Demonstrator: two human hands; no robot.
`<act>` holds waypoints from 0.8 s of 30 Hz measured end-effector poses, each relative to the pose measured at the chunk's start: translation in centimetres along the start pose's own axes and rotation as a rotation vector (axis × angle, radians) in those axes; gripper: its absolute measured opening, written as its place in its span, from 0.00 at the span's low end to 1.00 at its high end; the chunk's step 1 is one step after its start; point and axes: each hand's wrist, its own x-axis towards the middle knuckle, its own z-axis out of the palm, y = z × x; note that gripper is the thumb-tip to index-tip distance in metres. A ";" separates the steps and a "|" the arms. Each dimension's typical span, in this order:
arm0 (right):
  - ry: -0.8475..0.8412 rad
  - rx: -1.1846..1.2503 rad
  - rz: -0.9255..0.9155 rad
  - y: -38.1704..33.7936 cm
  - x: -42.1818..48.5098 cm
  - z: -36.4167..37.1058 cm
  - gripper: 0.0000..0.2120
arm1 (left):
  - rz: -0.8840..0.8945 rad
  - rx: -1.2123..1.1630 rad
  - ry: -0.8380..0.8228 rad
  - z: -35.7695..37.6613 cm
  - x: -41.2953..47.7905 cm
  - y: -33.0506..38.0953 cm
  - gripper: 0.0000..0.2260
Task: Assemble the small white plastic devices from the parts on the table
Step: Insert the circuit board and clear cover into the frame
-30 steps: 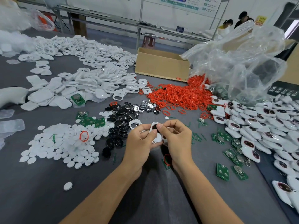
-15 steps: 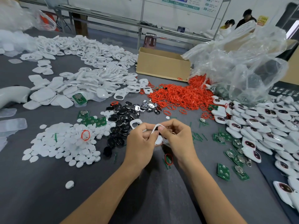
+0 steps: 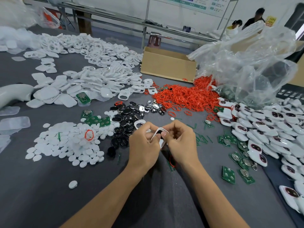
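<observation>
Both hands meet over the middle of the grey counter [image 3: 41,203], just above its surface. The left hand [image 3: 144,145] and the right hand [image 3: 181,142] each pinch the same white shell [image 3: 160,134], thumbs and fingertips pressed on its rim from either side. The shell is a thin, rounded white plastic frame, tilted up on edge, with a small black piece showing inside its opening. How that piece sits inside cannot be told.

Around the hands:
- Left: a spread heap of white discs [image 3: 65,145], one red ring [image 3: 89,134] lying on it.
- Just beyond the left hand: black buttons [image 3: 125,119], nearly touching the knuckles; green boards [image 3: 97,120] at their left.
- Far left: a broad drift of white frames [image 3: 92,79].
- Far middle: a cardboard box [image 3: 167,65], then a pile of red rings [image 3: 185,97] in front of it.
- Right: finished white units [image 3: 271,129] stacked along the counter's right edge, with more green boards [image 3: 228,175] loose beside them.
- Far right: a crumpled clear bag [image 3: 255,63].

Open counter lies near the forearms, to the near left and near right.
</observation>
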 end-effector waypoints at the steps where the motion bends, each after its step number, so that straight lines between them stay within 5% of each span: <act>1: 0.005 -0.008 -0.009 0.0 0.0 0.0 0.11 | -0.008 -0.010 0.003 0.0 0.0 0.0 0.08; 11: 0.015 0.114 -0.074 -0.7 0.1 -0.7 0.13 | -0.159 -0.257 -0.115 0.1 0.1 0.3 0.06; 18: -0.022 0.002 -0.173 -0.9 -0.3 -0.9 0.16 | -0.042 -0.146 -0.136 -0.1 0.1 0.1 0.08; 24: 0.060 -0.061 -0.242 -1.7 -0.1 -0.8 0.11 | -0.210 -0.318 -0.170 -0.2 0.5 -0.4 0.11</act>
